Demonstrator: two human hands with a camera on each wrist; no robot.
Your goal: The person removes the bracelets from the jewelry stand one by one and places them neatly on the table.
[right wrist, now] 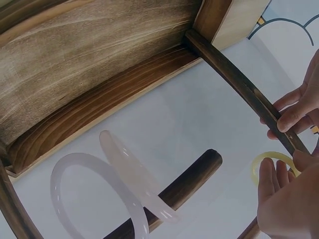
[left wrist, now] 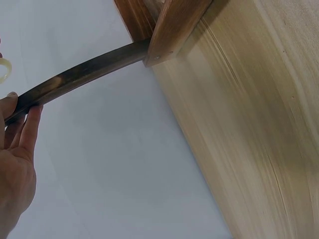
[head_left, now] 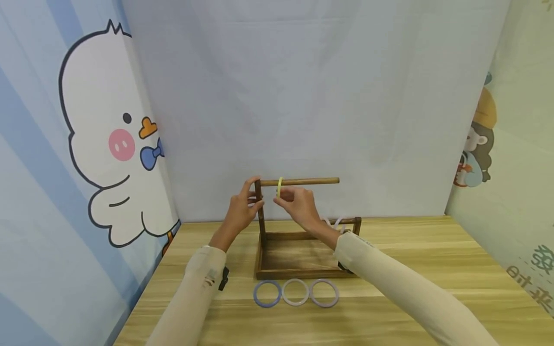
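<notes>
My left hand point(head_left: 240, 211) grips the top of the upright post point(head_left: 261, 226) of a dark wooden stand, fingers and thumb around it. My right hand point(head_left: 300, 206) pinches a yellow bangle point(head_left: 279, 185), which is around the stand's upper bar point(head_left: 316, 181), near the post. In the right wrist view, part of the yellow bangle point(right wrist: 255, 167) is hidden behind the right fingers point(right wrist: 266, 181). Below, two pale bangles, one whitish point(right wrist: 56, 181) and one pinkish point(right wrist: 132, 172), hang on the lower bar point(right wrist: 192, 179); the right wrist partly covers them in the head view.
The stand's tray base point(head_left: 298, 276) rests on a wood-grain table point(head_left: 411, 269). In front of it, a blue bangle point(head_left: 267, 305), a whitish one point(head_left: 295, 304) and a lilac one point(head_left: 324, 305) lie flat in a row. A pale cloth backdrop point(head_left: 303, 96) stands behind.
</notes>
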